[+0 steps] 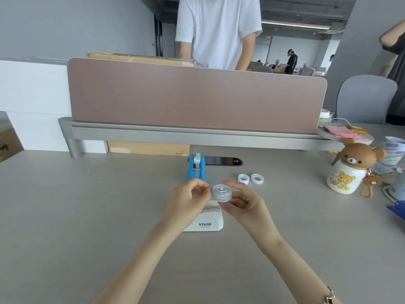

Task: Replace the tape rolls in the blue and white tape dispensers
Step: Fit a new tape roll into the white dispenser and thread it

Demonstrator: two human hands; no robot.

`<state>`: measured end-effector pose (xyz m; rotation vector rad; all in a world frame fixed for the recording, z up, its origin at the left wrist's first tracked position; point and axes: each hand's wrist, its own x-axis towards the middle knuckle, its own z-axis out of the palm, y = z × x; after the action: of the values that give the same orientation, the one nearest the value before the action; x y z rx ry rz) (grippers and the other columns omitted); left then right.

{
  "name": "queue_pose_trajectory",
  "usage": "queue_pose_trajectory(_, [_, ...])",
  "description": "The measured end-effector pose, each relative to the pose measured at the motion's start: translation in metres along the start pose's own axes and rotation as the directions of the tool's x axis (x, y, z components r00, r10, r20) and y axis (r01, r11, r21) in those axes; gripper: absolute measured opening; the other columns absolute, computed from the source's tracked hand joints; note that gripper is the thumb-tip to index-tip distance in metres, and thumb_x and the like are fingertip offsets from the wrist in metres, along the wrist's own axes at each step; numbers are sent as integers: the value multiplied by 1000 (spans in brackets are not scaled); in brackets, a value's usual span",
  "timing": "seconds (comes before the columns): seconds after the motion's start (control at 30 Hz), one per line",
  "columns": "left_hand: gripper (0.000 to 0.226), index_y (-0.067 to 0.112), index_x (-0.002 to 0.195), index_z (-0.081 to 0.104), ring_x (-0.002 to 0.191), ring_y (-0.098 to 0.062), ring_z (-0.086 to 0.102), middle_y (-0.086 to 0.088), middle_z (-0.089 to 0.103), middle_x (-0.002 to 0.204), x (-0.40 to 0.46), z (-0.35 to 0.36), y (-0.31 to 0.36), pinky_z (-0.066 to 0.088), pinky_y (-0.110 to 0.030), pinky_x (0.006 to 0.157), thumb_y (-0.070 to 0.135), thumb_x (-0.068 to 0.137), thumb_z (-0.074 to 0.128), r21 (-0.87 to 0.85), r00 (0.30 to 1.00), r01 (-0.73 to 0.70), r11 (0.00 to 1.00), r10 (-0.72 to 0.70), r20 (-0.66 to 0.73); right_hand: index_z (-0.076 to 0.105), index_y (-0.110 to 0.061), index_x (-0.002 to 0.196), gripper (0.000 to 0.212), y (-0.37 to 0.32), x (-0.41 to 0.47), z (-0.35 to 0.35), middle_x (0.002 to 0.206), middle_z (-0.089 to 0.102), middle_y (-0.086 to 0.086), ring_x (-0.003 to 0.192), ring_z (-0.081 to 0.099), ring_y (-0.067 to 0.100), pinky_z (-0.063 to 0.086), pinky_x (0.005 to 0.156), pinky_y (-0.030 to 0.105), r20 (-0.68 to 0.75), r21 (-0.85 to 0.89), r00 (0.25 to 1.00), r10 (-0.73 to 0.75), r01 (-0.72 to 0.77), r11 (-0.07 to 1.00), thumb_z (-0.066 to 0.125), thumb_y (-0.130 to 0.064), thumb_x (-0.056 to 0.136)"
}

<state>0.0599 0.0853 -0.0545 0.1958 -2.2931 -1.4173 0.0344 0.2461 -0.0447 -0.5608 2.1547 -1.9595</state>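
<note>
My right hand holds a clear tape roll on a white core above the white dispenser, which is marked VIVID and stands on the desk. My left hand pinches at the roll's left edge, fingertips closed there. Just beyond my left hand stands the blue dispenser, upright, with a roll of tape showing in its top. Two small white rings lie on the desk to the right: one tipped on edge, the other lying flat.
A pink divider panel on a grey rail closes off the back of the desk; a person in a white shirt stands behind it. A bear-shaped bottle with a keychain, papers and blue items crowd the right edge. A black cable slot lies behind the blue dispenser.
</note>
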Motion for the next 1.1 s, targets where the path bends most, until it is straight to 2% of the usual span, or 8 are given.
queue_pose_trajectory(0.17, [12,17,86,67,72,-5,64,0,72,80,1,-4,0,46,-11,63,22,89,57,-71,992,86,994,-79,94,65,-29,103,30,4,0,0,79,74,2,79,70,20,53,76,26,-45,-153,996,-76,68,986,72,-10,81])
queue_pose_trajectory(0.27, [14,17,88,66,76,-7,66,-2,72,81,2,-6,2,49,-25,67,23,91,54,-102,981,138,985,-122,148,65,-30,94,19,4,-2,2,72,68,3,67,65,16,45,63,13,-64,-294,982,-179,153,944,73,-18,81])
queue_pose_trajectory(0.37, [17,14,92,66,72,-3,65,5,70,76,2,-5,4,46,-21,62,22,92,51,-112,970,177,978,-154,188,65,-35,87,17,4,-3,2,77,63,-6,70,56,12,41,62,8,-57,-430,954,-295,243,869,74,-22,80])
queue_pose_trajectory(0.5, [23,11,94,67,59,6,59,11,67,68,2,-7,7,41,-17,57,27,93,51,-128,966,192,973,-165,199,66,-29,96,19,6,-1,1,85,62,-13,71,57,8,41,65,7,-69,-430,938,-339,279,859,74,-21,80])
queue_pose_trajectory(0.6, [21,13,91,67,62,4,60,11,69,70,2,-10,9,44,-13,58,29,93,54,-95,977,132,987,-113,182,63,-28,101,23,7,0,1,61,54,-10,54,49,7,38,56,7,-91,-350,962,-258,212,912,73,-21,82])
queue_pose_trajectory(0.7, [18,17,87,66,84,-13,69,9,72,76,2,-10,10,53,-31,78,30,92,56,-79,981,93,993,-78,175,61,-26,99,19,8,0,0,51,48,-6,49,42,6,35,52,10,-86,-262,973,-214,185,947,71,-24,83])
queue_pose_trajectory(0.8, [17,18,86,68,87,-14,71,8,73,79,1,-10,11,54,-35,84,30,91,57,-107,984,90,990,-71,162,59,-24,96,19,6,1,0,67,56,3,53,43,9,39,55,19,-105,-233,968,-228,199,952,71,-23,83])
queue_pose_trajectory(1.1, [19,22,76,63,75,-13,63,11,66,63,2,-16,14,44,-30,69,28,93,55,-57,978,136,989,-124,169,66,-29,96,12,3,1,-7,55,42,-6,50,34,9,31,48,15,-54,-364,969,-240,205,909,67,-32,85])
